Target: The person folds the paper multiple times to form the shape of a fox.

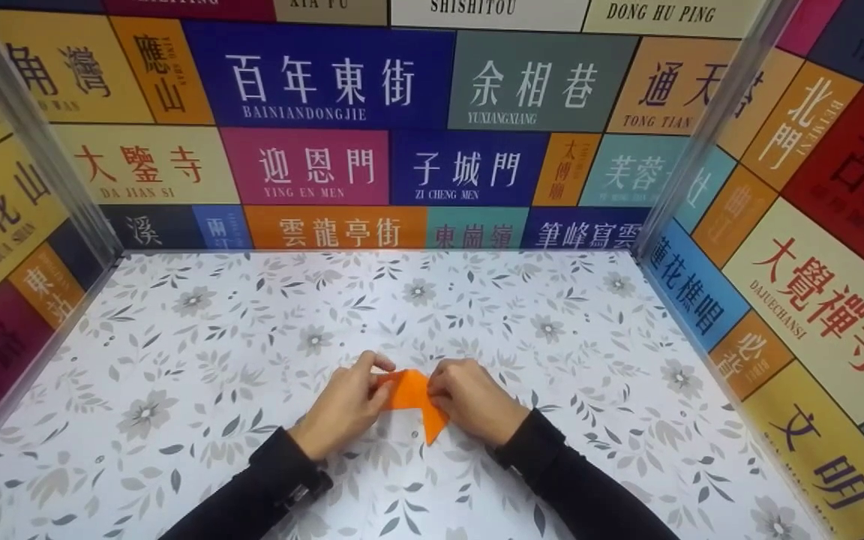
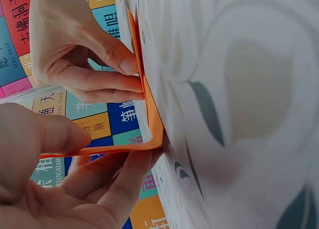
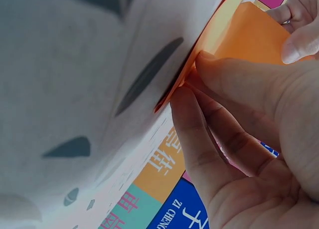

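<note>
A folded piece of orange paper (image 1: 406, 391) is between my two hands, low over the tabletop. Its left part stands up from the table and a pointed flap hangs toward me on the right. My left hand (image 1: 349, 405) pinches the left part between thumb and fingers; the left wrist view shows the upright sheet (image 2: 104, 149) edge-on between them. With thumb and fingertips my right hand (image 1: 477, 397) pinches the right side. In the right wrist view the right thumb (image 3: 234, 77) presses the orange layers (image 3: 187, 77) near a folded corner.
The table (image 1: 252, 315) wears a white cover printed with grey leaves and flowers. Panels of coloured signs with Chinese lettering (image 1: 312, 165) rise at the back and on both sides. Transparent strips (image 1: 64, 142) run up the corners.
</note>
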`<move>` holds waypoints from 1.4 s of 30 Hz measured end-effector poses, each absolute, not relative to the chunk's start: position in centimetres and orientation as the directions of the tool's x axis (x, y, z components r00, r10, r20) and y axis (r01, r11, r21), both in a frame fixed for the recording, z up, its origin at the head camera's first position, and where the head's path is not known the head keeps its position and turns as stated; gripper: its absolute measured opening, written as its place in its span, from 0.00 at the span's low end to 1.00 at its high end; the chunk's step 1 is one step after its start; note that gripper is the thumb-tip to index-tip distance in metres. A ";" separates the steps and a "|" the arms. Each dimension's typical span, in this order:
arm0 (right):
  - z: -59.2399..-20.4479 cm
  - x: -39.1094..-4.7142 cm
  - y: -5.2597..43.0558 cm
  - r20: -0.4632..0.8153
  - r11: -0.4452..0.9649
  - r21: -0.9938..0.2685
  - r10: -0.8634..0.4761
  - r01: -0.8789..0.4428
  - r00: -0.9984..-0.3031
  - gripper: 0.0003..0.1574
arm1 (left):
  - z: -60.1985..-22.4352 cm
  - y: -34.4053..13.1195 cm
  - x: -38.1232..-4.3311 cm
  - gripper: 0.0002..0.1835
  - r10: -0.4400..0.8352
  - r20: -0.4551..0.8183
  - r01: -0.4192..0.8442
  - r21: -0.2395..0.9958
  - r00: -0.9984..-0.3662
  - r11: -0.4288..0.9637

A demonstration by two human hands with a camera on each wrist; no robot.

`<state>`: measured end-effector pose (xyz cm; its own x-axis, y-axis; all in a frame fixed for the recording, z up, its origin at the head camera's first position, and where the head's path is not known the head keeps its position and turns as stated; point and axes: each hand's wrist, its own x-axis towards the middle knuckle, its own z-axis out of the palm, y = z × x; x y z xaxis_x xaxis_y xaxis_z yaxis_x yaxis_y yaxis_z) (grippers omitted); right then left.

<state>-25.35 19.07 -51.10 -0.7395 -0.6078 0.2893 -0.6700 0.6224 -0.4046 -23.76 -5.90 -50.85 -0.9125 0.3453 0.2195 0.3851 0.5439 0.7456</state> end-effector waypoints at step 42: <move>-51.1 -25.4 18.9 0.282 0.636 -0.391 -0.605 -0.665 -0.745 0.08 | -50.7 -6.1 -23.3 0.17 0.711 0.203 0.692 0.511 -0.674 0.510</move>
